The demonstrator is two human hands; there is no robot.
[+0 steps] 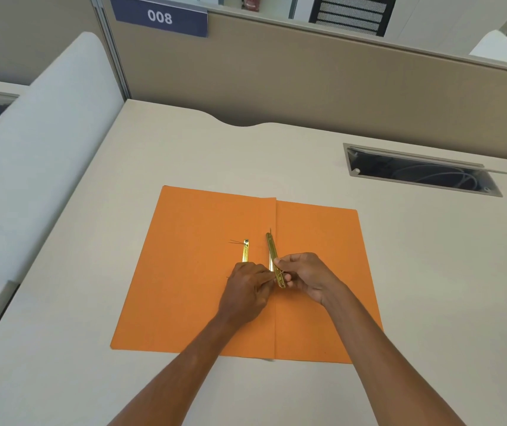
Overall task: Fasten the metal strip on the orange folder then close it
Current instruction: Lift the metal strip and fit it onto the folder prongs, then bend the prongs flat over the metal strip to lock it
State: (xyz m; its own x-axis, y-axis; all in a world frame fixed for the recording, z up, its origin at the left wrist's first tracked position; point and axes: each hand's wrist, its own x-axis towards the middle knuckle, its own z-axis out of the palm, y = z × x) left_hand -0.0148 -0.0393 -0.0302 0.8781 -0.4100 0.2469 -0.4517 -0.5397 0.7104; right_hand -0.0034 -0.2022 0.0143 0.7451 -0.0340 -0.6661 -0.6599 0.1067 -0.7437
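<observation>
Holding strip (274, 259) over open folder (190, 272).

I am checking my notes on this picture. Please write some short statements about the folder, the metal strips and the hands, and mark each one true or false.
1. The orange folder lies open on the desk. True.
2. The right hand holds a metal strip. True.
3. The left hand rests on the desk beside the folder. False: it is over the folder, near the fold.
4. Only one metal strip is visible. False: a second strip lies on the left half.
</observation>
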